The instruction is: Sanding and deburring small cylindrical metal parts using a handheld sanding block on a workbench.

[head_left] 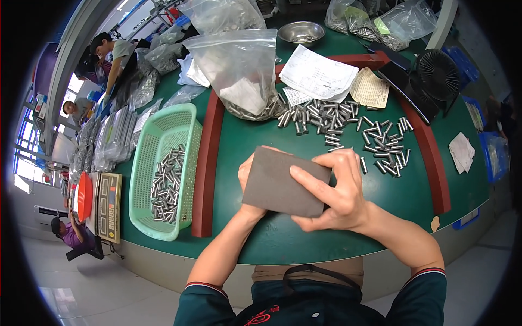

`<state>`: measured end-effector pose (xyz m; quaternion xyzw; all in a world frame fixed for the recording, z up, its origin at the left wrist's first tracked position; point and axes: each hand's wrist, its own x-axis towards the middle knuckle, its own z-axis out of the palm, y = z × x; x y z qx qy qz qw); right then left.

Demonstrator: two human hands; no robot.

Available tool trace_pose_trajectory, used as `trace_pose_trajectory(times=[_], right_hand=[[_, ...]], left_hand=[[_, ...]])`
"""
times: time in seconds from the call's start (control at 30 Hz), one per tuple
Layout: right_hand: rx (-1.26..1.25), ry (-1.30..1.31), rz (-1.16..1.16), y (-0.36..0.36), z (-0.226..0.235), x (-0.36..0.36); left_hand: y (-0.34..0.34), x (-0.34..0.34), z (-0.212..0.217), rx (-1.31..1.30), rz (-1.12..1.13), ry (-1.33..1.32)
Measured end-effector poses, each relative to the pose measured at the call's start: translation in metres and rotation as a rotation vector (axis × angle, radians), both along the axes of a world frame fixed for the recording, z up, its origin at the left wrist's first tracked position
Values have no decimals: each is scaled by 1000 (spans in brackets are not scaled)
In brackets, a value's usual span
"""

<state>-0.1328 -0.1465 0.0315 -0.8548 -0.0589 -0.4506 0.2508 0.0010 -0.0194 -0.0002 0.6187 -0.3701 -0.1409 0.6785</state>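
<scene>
A flat, square grey-brown pad (280,187) is held up above the green table in front of me. My right hand (342,190) grips its right side, with one finger stretched across its top face. Behind the pad's left edge is my left hand (246,171). Its curled knuckles show, but the pad hides its fingertips and whatever they hold. Beyond my hands lie loose short metal pins with heads (386,144), with a denser pile (326,117) farther back. To the left, a light green plastic basket (136,179) contains many more such pins.
Dark red bars (206,179) frame the work area. A clear bag of metal parts (239,65), papers (315,73), a steel bowl (302,33), a black fan (437,73) and a dark tablet-like device (405,89) stand behind. A scale (110,206) is far left; other people (111,60) work beyond.
</scene>
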Motion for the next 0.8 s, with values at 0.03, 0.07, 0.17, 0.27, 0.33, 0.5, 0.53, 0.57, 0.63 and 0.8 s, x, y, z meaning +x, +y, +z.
trace_pose_trajectory(times=[0.03, 0.07, 0.17, 0.27, 0.33, 0.5, 0.53, 0.57, 0.63, 0.8], right_hand=[[-10, 15, -73, -12, -3, 3], [30, -7, -252, -29, -9, 14], [-11, -86, -275, -42, -5, 12], [-10, -26, -63, -7, -4, 5], [48, -21, -314, -39, -7, 24], [-22, -13, -2, -10, -2, 5], [-15, -32, -92, -20, -4, 11], [36, -53, -251, -38, -16, 21], [4, -69, -257, -48, -10, 19], [17, -28, -190, -36, -10, 16]], left_hand=[[-1, -1, 2, 3, 2, -152], [-4, -3, 6, 7, 3, -301], [-6, -6, 7, 35, 68, -144], [-1, -9, 1, 112, 98, -47], [-8, -5, 6, -32, -17, -194], [-2, -24, 3, 108, 172, 187], [-1, -22, 8, 47, 42, 180], [-4, -8, 8, 31, -94, -170], [-4, -8, 12, 126, -81, -108], [8, 3, -1, 197, -212, -503]])
